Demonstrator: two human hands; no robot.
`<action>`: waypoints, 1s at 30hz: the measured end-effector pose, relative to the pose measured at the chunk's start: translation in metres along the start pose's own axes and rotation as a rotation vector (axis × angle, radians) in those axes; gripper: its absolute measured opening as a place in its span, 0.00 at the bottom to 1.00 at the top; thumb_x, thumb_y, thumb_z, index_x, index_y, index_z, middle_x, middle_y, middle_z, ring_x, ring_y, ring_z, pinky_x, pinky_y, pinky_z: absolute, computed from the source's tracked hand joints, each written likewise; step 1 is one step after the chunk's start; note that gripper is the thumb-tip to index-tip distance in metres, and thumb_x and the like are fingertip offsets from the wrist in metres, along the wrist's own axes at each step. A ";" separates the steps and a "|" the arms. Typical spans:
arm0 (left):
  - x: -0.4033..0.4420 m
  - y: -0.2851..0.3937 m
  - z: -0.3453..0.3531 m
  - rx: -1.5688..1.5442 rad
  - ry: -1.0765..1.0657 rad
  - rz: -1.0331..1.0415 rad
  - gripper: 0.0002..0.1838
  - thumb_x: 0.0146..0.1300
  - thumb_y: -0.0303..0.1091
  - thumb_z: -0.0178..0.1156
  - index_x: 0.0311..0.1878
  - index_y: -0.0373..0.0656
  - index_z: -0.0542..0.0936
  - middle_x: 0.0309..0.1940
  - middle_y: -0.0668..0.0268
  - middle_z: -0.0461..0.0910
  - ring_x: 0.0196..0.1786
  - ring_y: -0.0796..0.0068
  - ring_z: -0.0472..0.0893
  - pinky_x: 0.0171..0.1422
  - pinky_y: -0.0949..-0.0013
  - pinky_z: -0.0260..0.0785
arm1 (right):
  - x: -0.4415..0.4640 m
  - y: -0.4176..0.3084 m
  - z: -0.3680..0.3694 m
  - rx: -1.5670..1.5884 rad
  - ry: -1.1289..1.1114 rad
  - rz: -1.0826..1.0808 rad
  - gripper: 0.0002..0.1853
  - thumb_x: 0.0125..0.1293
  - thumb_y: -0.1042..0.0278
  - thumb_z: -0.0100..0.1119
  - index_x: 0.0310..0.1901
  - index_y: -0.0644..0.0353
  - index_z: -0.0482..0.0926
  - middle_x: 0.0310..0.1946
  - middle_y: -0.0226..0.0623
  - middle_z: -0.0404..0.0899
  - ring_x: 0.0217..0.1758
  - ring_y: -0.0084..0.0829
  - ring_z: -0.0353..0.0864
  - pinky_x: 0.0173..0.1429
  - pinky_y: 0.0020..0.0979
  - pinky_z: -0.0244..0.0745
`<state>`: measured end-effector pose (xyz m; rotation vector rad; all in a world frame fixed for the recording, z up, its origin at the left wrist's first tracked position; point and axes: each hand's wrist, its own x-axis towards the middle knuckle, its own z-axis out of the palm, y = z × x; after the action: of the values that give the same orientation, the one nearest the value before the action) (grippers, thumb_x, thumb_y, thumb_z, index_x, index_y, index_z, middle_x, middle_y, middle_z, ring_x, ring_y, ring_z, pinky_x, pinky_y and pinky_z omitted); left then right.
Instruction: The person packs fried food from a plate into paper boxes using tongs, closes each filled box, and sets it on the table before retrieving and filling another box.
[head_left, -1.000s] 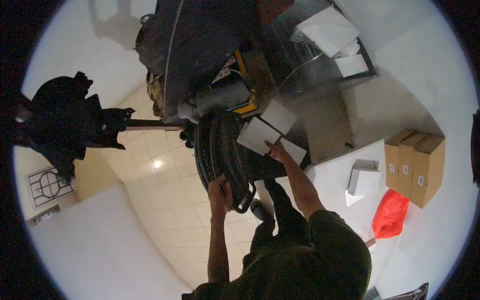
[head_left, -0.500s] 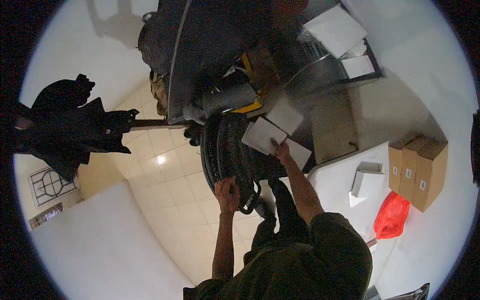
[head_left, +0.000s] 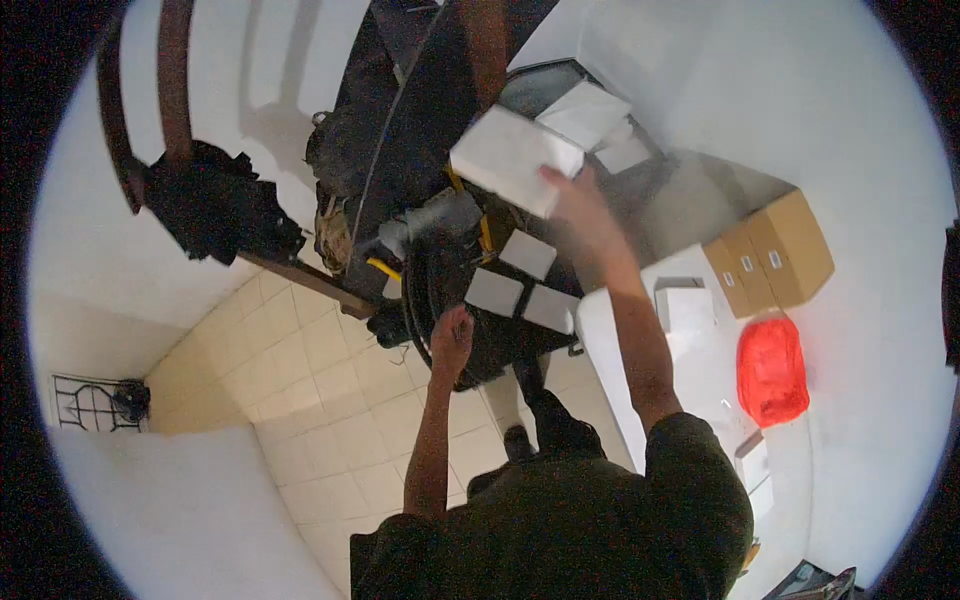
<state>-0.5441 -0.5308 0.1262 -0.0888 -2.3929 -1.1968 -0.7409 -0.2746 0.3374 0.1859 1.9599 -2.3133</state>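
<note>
Head view shows the right hand (head_left: pixel 590 215) holding a white box (head_left: pixel 508 155) by one edge, fingers partly closed, near the far corner of the surface (head_left: pixel 530 93), carrying it seemingly needing a level grip; the left hand (head_left: pixel 452 338) curls at the black basket (head_left: pixel 412 295), hold unclear.

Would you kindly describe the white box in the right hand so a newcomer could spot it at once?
Look past the white table to the outstretched right hand. It grips the flat white box, the only one held; its white neighbours lie untouched.
</note>
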 end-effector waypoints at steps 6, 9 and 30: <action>0.007 0.138 -0.038 -1.216 -0.197 -0.519 0.31 0.71 0.54 0.59 0.69 0.46 0.69 0.62 0.58 0.75 0.59 0.64 0.78 0.67 0.60 0.69 | -0.199 -0.049 -0.054 0.424 -0.439 -0.107 0.52 0.59 0.16 0.44 0.67 0.60 0.56 0.64 0.58 0.70 0.62 0.61 0.77 0.55 0.56 0.82; 0.013 0.187 -0.042 -1.879 -0.354 -0.622 0.38 0.64 0.53 0.68 0.72 0.48 0.65 0.64 0.61 0.72 0.64 0.62 0.74 0.68 0.56 0.67 | -0.245 0.007 -0.082 0.789 -0.418 0.090 0.53 0.57 0.13 0.39 0.64 0.59 0.62 0.62 0.57 0.74 0.59 0.57 0.80 0.53 0.60 0.81; -0.283 0.526 0.141 -1.286 -0.746 -0.528 0.33 0.68 0.34 0.58 0.73 0.43 0.57 0.66 0.56 0.68 0.67 0.63 0.70 0.71 0.58 0.64 | -0.640 0.052 -0.318 0.308 0.525 -0.258 0.41 0.72 0.54 0.61 0.74 0.58 0.45 0.66 0.46 0.66 0.64 0.40 0.73 0.62 0.44 0.77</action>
<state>-0.2088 -0.0553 0.3223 -0.3588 -1.6833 -3.2189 -0.0931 0.0307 0.3379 0.6629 1.8989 -2.9742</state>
